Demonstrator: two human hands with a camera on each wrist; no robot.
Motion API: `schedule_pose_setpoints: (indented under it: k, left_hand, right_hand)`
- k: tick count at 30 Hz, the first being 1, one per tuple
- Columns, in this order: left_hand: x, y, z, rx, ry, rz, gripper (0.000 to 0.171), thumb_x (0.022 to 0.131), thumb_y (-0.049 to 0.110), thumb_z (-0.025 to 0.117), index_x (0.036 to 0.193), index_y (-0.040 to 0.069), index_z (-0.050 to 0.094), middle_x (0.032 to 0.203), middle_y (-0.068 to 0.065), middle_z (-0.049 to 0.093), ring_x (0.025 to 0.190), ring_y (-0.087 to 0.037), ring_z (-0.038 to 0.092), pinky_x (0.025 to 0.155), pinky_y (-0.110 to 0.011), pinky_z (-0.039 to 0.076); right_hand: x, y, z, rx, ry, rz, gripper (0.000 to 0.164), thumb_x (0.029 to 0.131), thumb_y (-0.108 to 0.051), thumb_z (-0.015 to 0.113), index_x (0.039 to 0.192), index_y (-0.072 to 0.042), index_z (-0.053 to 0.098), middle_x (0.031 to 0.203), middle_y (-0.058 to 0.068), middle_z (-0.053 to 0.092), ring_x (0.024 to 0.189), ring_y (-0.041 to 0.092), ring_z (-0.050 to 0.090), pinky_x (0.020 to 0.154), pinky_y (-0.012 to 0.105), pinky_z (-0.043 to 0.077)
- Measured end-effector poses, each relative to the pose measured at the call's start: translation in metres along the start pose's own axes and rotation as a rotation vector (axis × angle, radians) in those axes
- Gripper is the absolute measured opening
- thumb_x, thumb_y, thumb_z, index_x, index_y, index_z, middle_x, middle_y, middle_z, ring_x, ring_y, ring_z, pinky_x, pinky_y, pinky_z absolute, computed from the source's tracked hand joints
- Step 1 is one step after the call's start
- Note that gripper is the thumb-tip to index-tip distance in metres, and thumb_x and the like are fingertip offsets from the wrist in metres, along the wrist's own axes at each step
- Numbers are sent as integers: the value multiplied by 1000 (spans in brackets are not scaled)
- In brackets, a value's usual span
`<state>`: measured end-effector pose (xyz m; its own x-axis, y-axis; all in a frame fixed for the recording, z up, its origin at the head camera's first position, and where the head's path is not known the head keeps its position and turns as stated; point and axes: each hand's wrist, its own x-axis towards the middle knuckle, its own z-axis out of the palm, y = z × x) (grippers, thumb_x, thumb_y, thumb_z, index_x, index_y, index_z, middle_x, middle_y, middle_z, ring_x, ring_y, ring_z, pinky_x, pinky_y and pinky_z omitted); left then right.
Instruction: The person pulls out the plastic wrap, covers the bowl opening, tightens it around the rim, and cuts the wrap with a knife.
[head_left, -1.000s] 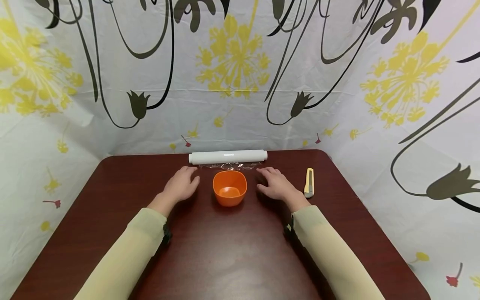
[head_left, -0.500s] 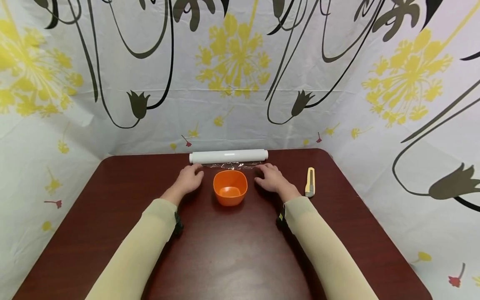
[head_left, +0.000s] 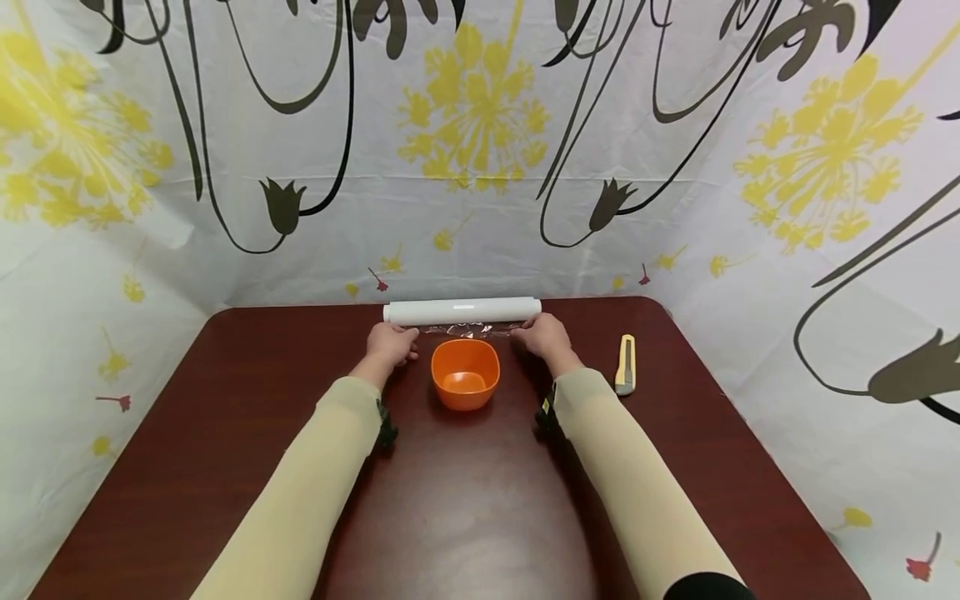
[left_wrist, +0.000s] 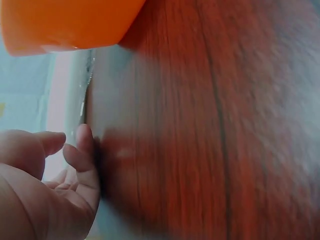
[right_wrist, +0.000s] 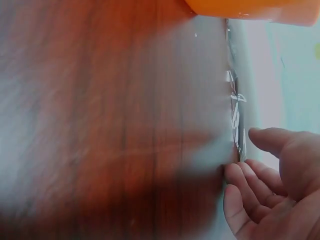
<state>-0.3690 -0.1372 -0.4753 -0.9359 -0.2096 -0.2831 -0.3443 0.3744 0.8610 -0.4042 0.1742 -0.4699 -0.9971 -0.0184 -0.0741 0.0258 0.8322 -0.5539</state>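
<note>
A white roll of plastic wrap (head_left: 450,312) lies across the back of the table, a crinkled strip of clear film (head_left: 474,330) along its near side. My left hand (head_left: 388,343) is at the film's left end; the left wrist view shows its thumb and bent fingers with a small gap between. At the right end is my right hand (head_left: 546,337). Its thumb (right_wrist: 267,139) stands apart from the loosely bent fingers, right beside the film edge (right_wrist: 237,117). Between both hands, nearer me, an orange bowl (head_left: 465,375) stands upright.
A yellow utility knife (head_left: 626,365) lies to the right of my right hand. The dark red-brown table (head_left: 450,500) ends just behind the roll, where a white floral-patterned sheet (head_left: 465,242) hangs. A black round shape (head_left: 708,587) overlaps the right sleeve.
Both hands have moved forward and inward to the ends of the film, and the left fingers have bent more. The bowl, roll and knife keep their places on the table.
</note>
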Motion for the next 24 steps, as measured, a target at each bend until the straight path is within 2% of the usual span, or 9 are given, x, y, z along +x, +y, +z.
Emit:
schedule_pose_setpoints:
  k: [3,5,8,12,16,19,24]
  left_hand:
    - [3,2,6,-49,27,-16,40,111,33,68,133,0,71,90,-7,78,62,-8,72,56,-21,54]
    - [4,5,9,-119,35,-36,41,110,33,68,133,-1,70,83,-6,77,59,-7,72,54,-20,53]
    - [3,11,11,-263,33,-100,46,110,33,70,137,-4,66,76,-4,76,56,-8,72,53,-18,53]
    - [-3,17,10,-495,-1,-190,48,110,28,70,144,-4,61,72,-4,76,57,-8,73,55,-15,52]
    - [-8,20,7,-666,-38,-231,43,110,22,68,144,-5,65,71,-4,76,60,-7,74,54,-12,49]
    - [-9,22,5,-725,-34,-248,40,108,17,70,141,-5,67,72,-4,77,62,-7,76,55,-11,48]
    - [-12,23,5,-725,-5,-253,40,106,12,72,141,-6,67,75,-4,78,64,-8,78,60,-11,52]
  right_hand:
    - [2,-5,1,1,21,16,32,104,-35,74,116,-5,78,113,15,78,98,32,70,91,46,59]
    - [3,-8,2,-5,36,20,31,104,-35,74,115,-7,78,111,12,77,95,29,68,88,44,58]
    - [4,-13,3,12,38,44,29,105,-36,75,111,-8,80,100,10,77,85,26,69,80,40,59]
    - [4,-17,6,93,-4,108,30,105,-36,75,107,-7,81,83,8,74,74,22,70,70,34,62]
    - [4,-18,6,137,-55,137,31,105,-35,75,107,-5,82,81,5,70,75,20,69,69,31,63]
    - [4,-18,7,145,-79,133,31,105,-33,75,111,-4,83,85,6,72,78,21,70,73,32,65]
    - [9,-16,12,158,-89,144,28,105,-32,74,112,-6,83,92,8,75,83,22,71,76,33,66]
